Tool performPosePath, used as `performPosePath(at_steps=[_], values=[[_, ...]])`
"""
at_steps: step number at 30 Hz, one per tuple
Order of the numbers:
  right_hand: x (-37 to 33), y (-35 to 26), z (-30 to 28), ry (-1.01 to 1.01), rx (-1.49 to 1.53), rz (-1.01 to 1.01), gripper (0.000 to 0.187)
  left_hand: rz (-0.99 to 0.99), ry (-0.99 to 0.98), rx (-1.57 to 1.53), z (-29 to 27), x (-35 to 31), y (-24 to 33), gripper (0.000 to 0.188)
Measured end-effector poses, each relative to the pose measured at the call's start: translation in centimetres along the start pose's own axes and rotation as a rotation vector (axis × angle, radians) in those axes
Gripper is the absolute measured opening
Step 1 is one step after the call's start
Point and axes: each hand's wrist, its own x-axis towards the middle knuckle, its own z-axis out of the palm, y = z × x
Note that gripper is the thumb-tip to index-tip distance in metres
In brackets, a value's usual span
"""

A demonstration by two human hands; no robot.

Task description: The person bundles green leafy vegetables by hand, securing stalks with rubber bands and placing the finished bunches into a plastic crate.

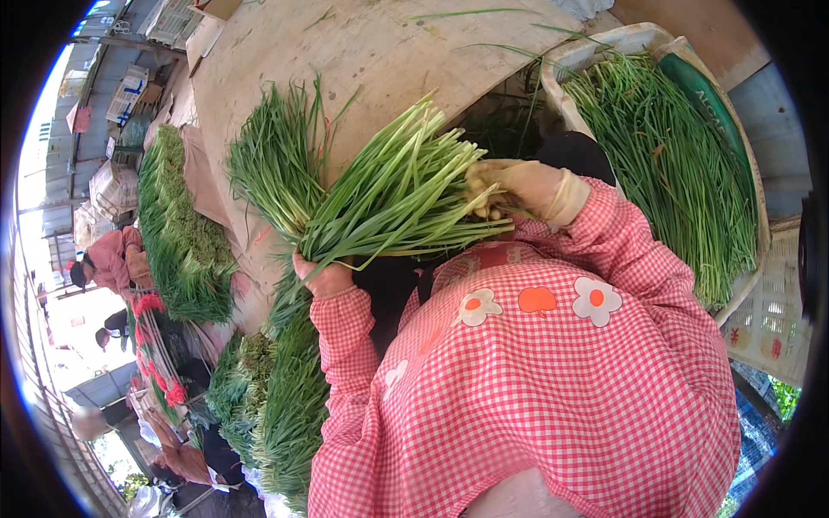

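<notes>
A loose bunch of garlic chives (397,186) lies across in front of me, its pale stalk ends fanned to the right. My left hand (326,278) is closed around the leafy left part of the bunch; most of its fingers are hidden under the leaves. My right hand (527,188), in a pale glove, has its fingers curled at the stalk ends on the right. Beyond the left hand, another bunch of garlic chives (276,155) rests on the worktable (345,52), with a thin red tie near it.
A white crate (566,108) heaped with long garlic chives (673,173) stands at my right. On the left are piles of bundled greens (177,229) and more chives (294,406) beside my left arm. Another person (121,259) in pink works farther left, near red ties (160,371).
</notes>
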Motion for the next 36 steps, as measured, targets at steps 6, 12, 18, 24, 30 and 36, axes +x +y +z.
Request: performPosePath(at_steps=[6, 12, 18, 24, 30, 36], values=[[-5.5, -4.7, -2.4, 0.257, 0.182, -0.311, 0.028, 0.035, 0.065, 0.079, 1.7, -0.9, 0.0, 0.037], [-7.3, -4.2, 0.3, 0.009, -0.016, 0.162, 0.027, -0.017, -0.080, -0.193, 0.8, 1.9, 0.8, 0.037], [0.8, 1.1, 4.6, -0.047, 0.114, 0.304, 0.042, -0.030, -0.150, -0.183, 2.7, 0.7, 0.1, 0.036], [2.2, 1.8, 5.7, -0.114, 0.015, 0.154, 0.033, 0.061, 0.061, -0.020, 3.9, -1.5, 0.1, 0.038], [-1.8, -0.5, 3.4, -0.281, 0.085, 0.059, 0.029, 0.242, -0.089, 0.202, 1.9, -0.2, -0.2, 0.035], [-9.7, -6.7, 1.0, 0.097, 0.438, -0.489, 0.020, 0.363, -0.363, 0.324, -1.8, 2.6, 2.1, 0.039]])
